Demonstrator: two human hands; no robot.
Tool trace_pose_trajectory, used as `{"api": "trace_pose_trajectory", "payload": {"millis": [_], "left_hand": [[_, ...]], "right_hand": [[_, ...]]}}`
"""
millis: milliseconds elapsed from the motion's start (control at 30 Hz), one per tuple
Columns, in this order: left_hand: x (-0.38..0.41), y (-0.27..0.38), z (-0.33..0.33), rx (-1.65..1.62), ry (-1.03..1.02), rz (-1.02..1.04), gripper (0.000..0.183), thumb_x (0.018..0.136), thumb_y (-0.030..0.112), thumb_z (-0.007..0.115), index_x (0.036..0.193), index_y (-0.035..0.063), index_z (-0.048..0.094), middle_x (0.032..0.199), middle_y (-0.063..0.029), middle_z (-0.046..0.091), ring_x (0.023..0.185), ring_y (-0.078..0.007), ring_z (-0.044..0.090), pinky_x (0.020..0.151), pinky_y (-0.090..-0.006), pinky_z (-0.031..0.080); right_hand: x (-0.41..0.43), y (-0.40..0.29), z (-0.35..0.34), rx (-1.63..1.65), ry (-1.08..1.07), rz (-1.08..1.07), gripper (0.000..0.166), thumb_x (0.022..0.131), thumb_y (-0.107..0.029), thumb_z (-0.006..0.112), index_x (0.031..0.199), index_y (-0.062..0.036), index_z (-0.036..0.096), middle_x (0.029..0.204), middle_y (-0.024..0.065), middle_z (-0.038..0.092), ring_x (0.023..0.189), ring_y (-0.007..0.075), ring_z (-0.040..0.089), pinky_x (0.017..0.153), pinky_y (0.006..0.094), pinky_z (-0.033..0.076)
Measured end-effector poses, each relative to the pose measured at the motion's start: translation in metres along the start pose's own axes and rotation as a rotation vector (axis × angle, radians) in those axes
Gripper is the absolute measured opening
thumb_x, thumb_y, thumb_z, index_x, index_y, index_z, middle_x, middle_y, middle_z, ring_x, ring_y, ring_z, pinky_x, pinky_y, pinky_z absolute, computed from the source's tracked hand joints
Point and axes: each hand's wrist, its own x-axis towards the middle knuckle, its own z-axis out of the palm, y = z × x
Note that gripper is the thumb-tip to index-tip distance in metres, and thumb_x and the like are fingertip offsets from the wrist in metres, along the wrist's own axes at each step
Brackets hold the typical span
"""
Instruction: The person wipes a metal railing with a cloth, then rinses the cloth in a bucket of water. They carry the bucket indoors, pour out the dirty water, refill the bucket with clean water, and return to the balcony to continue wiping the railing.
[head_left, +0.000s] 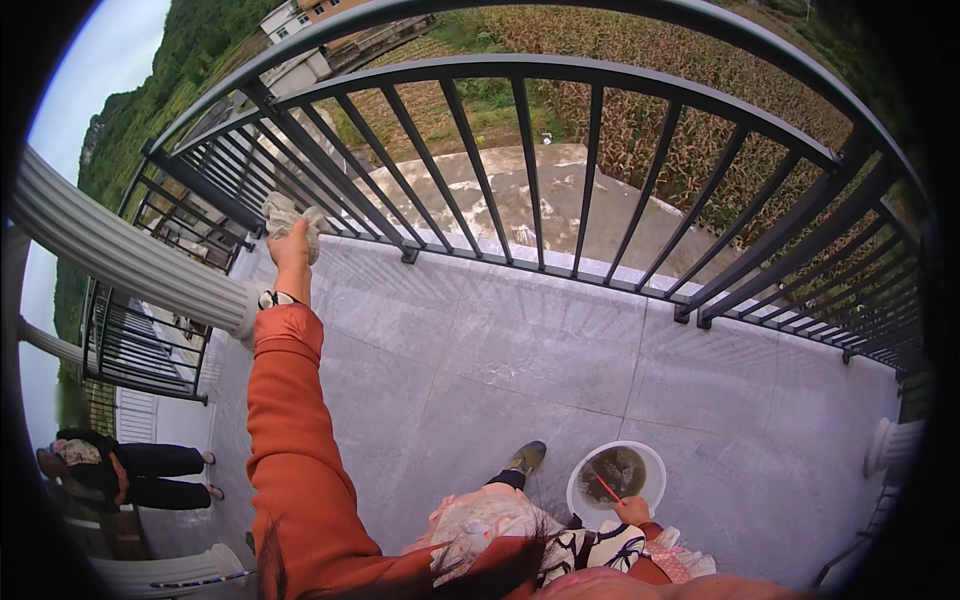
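Observation:
My left hand (289, 251) is stretched far out, gripping a crumpled pale cloth (282, 215) against the lower bars of the dark metal balcony railing (480, 161). Near my body, my right hand (634, 511) is closed round a thin red stick (608, 484), whose far end reaches over a white bucket (655, 465). Murky brownish water (621, 466) fills part of this bucket, which stands on the floor beside my shoe (528, 456).
Grey floor tiles (517, 375) run up to the railing. A fluted white column (135, 240) rises at the left, with another column base (217, 566) below it. A person (112, 469) in dark trousers stands farther left. Beyond the railing lie a concrete yard and a cornfield (675, 97).

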Motion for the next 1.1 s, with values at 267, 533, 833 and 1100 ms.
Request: {"api": "trace_pose_trajectory", "payload": {"millis": [267, 533, 833, 1100], "left_hand": [[-0.158, 0.12, 0.194, -0.187, -0.817, 0.041, 0.056, 0.067, 0.012, 0.076, 0.114, -0.0023, 0.049, 0.101, -0.0111, 0.062, 0.089, -0.0186, 0.061, 0.078, -0.0312, 0.049], [-0.378, 0.228, 0.225, -0.396, -1.434, 0.342, 0.073, 0.068, 0.008, 0.074, 0.132, 0.0041, 0.039, 0.114, -0.0108, 0.057, 0.102, -0.0166, 0.056, 0.089, -0.0281, 0.045], [-0.448, 0.134, 0.1, -0.26, -1.512, -0.193, 0.066, 0.067, 0.006, 0.074, 0.124, -0.0008, 0.041, 0.108, -0.009, 0.057, 0.096, -0.0159, 0.058, 0.081, -0.0321, 0.049], [-0.536, 0.097, -0.096, -0.561, -1.175, -1.053, 0.049, 0.083, 0.024, 0.061, 0.124, 0.0026, 0.045, 0.11, -0.0107, 0.059, 0.094, -0.0214, 0.062, 0.077, -0.0348, 0.053]], "right_hand": [[-0.107, 0.051, -0.016, 0.529, 0.574, 0.528, 0.037, 0.08, -0.029, 0.056, 0.058, 0.0006, 0.055, 0.047, 0.0091, 0.048, 0.043, 0.0215, 0.048, 0.044, 0.0383, 0.036], [-0.098, 0.023, -0.048, 0.869, 0.533, 0.669, 0.037, 0.081, -0.03, 0.056, 0.059, -0.0012, 0.054, 0.047, 0.0076, 0.046, 0.042, 0.02, 0.045, 0.042, 0.0367, 0.033], [-0.079, 0.024, -0.077, 0.932, 0.354, 0.517, 0.036, 0.083, -0.031, 0.055, 0.06, -0.0032, 0.052, 0.047, 0.0058, 0.044, 0.04, 0.0184, 0.042, 0.04, 0.0348, 0.031], [-0.079, 0.046, -0.097, 0.875, 0.206, 0.412, 0.036, 0.085, -0.032, 0.054, 0.061, -0.005, 0.05, 0.047, 0.0043, 0.042, 0.039, 0.0169, 0.039, 0.038, 0.0331, 0.028]]}}
